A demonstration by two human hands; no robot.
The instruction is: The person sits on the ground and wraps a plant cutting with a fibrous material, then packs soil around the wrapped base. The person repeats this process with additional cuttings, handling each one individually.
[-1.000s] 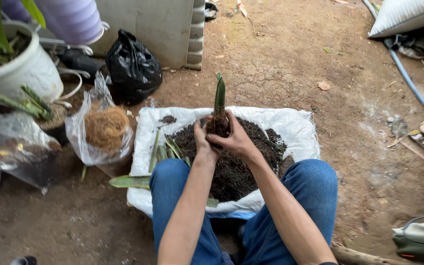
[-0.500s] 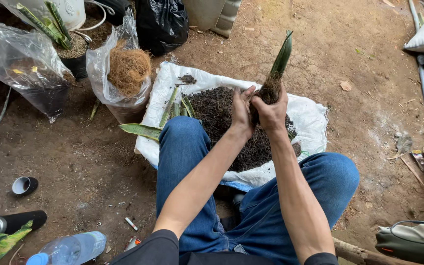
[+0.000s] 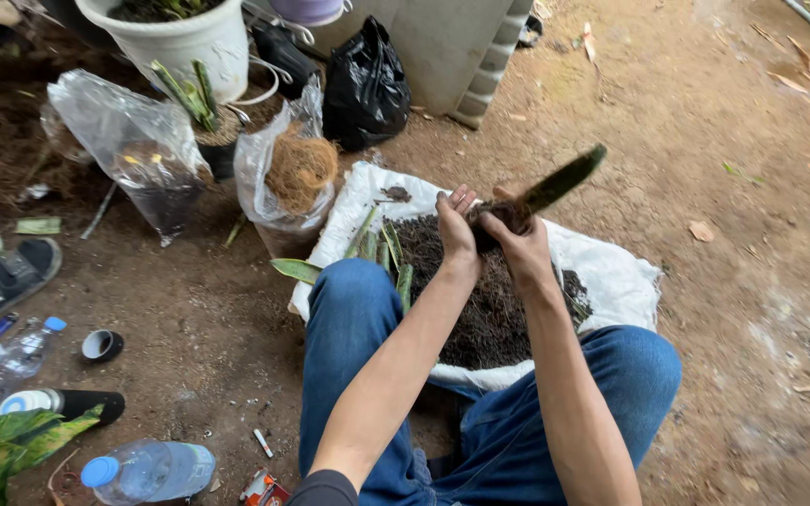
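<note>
Head view: both hands clasp rooted cutting.

Bare dirt right open; bags, pot crowd left.

A black bag sits beside a white pot.

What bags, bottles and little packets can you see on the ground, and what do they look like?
White sack: spread flat under the soil pile, in front of the knees.
Black bag: bulging, by the grey wall at the top.
Clear bag of brown fibre: left of the sack.
Clear bag of dark soil: further left.
Blue-capped bottle: clear plastic, lying at bottom left.
Smaller bottle: clear, blue cap, far left.
Small red packet: bottom edge.
</note>
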